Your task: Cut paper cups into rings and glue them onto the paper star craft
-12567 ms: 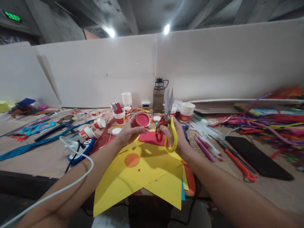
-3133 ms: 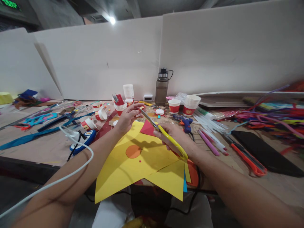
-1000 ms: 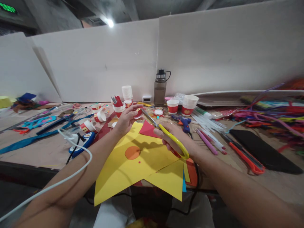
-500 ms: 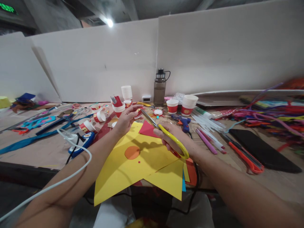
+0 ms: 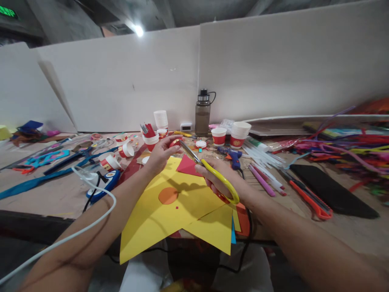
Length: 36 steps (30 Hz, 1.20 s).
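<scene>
My left hand (image 5: 161,153) is closed on a small red and gold piece of paper cup (image 5: 175,142), pinched at the fingertips and partly hidden. My right hand (image 5: 219,173) grips scissors (image 5: 223,178) with yellow handles. Their metal blades point away and to the left, with the tips at the cup piece; whether they touch it I cannot tell. Beneath both hands lie yellow paper sheets (image 5: 142,227), with an orange paper circle (image 5: 168,196), a tiny red square (image 5: 177,207) and a red paper piece (image 5: 190,165) on top.
Behind the hands stand a water bottle (image 5: 202,113), a paper cup (image 5: 219,137) and stacked cups (image 5: 240,134). To the right lie a blue glue gun (image 5: 234,156), markers (image 5: 263,181), a utility knife (image 5: 310,200) and a black phone-like slab (image 5: 334,190). A white cable (image 5: 100,217) crosses my left forearm.
The view has shifted slightly. The cup piece has turned a little in my left fingers, so less of its white side shows. My right hand still holds the scissors near it.
</scene>
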{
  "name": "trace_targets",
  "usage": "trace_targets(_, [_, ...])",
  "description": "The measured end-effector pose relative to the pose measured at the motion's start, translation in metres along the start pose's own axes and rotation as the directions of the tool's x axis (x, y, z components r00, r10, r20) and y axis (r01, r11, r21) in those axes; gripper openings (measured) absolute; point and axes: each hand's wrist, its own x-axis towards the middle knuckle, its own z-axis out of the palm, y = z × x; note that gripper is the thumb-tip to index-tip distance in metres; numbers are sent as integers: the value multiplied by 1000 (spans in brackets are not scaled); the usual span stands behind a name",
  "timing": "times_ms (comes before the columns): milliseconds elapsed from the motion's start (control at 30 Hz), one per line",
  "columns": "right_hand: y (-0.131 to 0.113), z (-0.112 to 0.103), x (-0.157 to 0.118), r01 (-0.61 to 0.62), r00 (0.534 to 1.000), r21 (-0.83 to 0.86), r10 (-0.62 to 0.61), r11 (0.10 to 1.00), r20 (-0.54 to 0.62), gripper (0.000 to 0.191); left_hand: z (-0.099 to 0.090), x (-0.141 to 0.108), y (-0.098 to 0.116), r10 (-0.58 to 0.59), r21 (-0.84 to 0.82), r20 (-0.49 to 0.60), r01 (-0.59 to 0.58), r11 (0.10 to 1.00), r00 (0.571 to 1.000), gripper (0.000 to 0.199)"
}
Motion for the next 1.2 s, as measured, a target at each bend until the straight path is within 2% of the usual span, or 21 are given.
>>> trace_targets(233, [-5,0,-2,18,999,0,-18,1000,38,33,4,-1,-2,65,175,-75,-51,983,995,32])
trace_targets(433, [-11,-5,-6,46,987,81,-58,996,152,34,-1,0,-4,30,169,-142,-5,986,989,25])
trace_targets(567, [-9,-7,-6,91,986,33,-95,995,134,34,-6,3,-4,-22,102,-163,39,994,986,24])
trace_targets(667, [-2,-13,0,214,976,-90,-216,973,-11,30,-7,3,-2,-93,25,-125,97,995,988,27])
trace_targets(767, [7,-22,10,291,922,-350,-359,890,-147,29,-8,3,-1,-147,-18,-94,146,989,985,31])
trace_targets(867, [16,-30,19,282,889,-576,-434,768,-143,31,-9,3,-1,-163,-48,-64,160,986,985,34])
trace_targets(933, [21,-32,23,264,882,-657,-453,707,-133,33,-9,3,0,-167,-59,-42,164,985,985,33])
trace_targets(1200, [25,-29,23,176,883,-763,-442,621,-156,43,-4,0,8,-227,-47,-18,226,973,974,27])
